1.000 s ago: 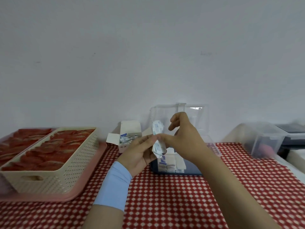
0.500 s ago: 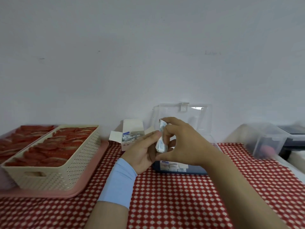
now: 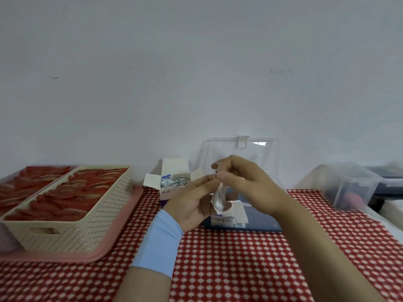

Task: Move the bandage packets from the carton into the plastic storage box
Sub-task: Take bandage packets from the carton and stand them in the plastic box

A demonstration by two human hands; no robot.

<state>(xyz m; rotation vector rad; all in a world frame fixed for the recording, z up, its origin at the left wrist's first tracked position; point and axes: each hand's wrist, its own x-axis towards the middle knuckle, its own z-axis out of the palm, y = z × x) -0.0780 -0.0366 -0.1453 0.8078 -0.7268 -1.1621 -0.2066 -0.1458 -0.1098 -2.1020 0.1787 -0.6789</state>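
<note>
- Holding a small bundle of bandage packets (image 3: 218,200) upright over the front left part of the plastic storage box (image 3: 257,226), the person has both hands on it, probably to square the bundle up so it drops in neatly.
- The right hand (image 3: 248,182) pinches the top of the bundle. Its fingers (image 3: 225,163) are curled, and thumb and forefinger are closed on the upper edge.
- The left hand (image 3: 189,201) has its fingers (image 3: 202,181) nearly straight against the bundle's left side, seemingly as a brace. Whether the thumb clamps anything is hidden.
- The box's clear lid (image 3: 239,149) stands raised at the back, leaving the opening free. White stacked packets (image 3: 236,212) already sit in the left part of the box.
- The carton (image 3: 172,186) stands just left of the box on the checked tabletop (image 3: 239,269). Its flaps are open and more packets show inside, so the move looks only partly done.
- Well apart on the left, a cream basket (image 3: 65,234) of red items rests on a pink tray (image 3: 124,232). A clear tub (image 3: 353,188) stands off to the right.
</note>
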